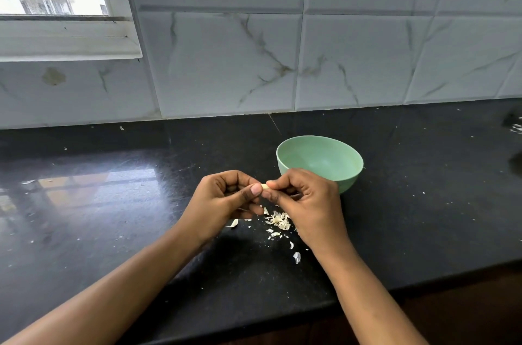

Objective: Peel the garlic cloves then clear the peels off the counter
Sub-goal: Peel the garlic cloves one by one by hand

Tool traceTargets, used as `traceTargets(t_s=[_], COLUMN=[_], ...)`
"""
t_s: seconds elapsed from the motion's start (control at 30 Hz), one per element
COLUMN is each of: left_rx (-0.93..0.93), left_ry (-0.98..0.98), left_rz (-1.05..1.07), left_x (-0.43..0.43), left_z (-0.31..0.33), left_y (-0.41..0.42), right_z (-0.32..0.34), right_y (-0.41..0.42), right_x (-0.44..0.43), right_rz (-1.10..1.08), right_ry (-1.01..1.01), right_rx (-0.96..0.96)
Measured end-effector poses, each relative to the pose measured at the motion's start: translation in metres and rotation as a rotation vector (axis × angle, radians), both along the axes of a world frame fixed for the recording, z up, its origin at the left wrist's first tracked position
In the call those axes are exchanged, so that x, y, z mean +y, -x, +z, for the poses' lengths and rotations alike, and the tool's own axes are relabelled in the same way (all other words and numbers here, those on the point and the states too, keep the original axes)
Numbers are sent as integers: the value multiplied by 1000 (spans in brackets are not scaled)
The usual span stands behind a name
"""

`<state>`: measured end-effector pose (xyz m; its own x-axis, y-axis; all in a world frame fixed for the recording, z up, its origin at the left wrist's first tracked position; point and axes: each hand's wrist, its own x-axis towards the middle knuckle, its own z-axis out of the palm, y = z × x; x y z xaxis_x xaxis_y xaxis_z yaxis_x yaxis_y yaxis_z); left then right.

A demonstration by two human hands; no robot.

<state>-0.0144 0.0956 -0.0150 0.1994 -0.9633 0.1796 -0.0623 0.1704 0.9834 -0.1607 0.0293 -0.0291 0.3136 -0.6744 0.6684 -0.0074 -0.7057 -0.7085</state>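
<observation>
Garlic clove (pixel 265 187) being pinched at the fingertips, up off the black counter (pixel 113 231).
Gripping one end with the thumb and curled fingers of the left hand (pixel 226 199), nipping the other end with the curled fingers of the right hand (pixel 306 200); hovering just over a heap of garlic peels (pixel 279 221) lying beneath the fingers; mint-green bowl (pixel 333 164) standing just behind the right knuckles.

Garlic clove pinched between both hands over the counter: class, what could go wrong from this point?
1. The garlic clove is pinched only by fingertips of the left hand and right hand; it might slip into the peels below.
2. Those peels lie scattered toward the front edge of the counter; sweeping could push some off.
3. The green bowl sits just behind the right hand and could be knocked.
</observation>
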Motion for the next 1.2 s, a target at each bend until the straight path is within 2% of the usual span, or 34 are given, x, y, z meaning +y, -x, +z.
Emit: traceTargets(t_s=[0.2,0.3,0.4,0.5,0.6,0.9,1.0,1.2], left_rx=[66,94,46,-72,-138,-79,-91,-265], left_ry=[23,31,34,71,120,129,115,158], left_rz=[13,34,28,23,41,72,83,158], left_x=[2,1,1,1,1,0,0,2], left_z=[0,1,-1,-3,-4,-2,-3,-4], left_y=[2,1,0,2,4,0,-1,1], right_z=[3,8,10,9,11,15,15,12], right_y=[4,7,7,5,5,9,9,6], right_x=[-1,0,2,3,3,2,2,3], right_rz=[-31,15,138,227,296,427,402,334], right_ry=[-88,-229,-397,-441,-532,-751,-730,-635], right_rx=[4,-38,-36,10,-28,-119,-101,-98])
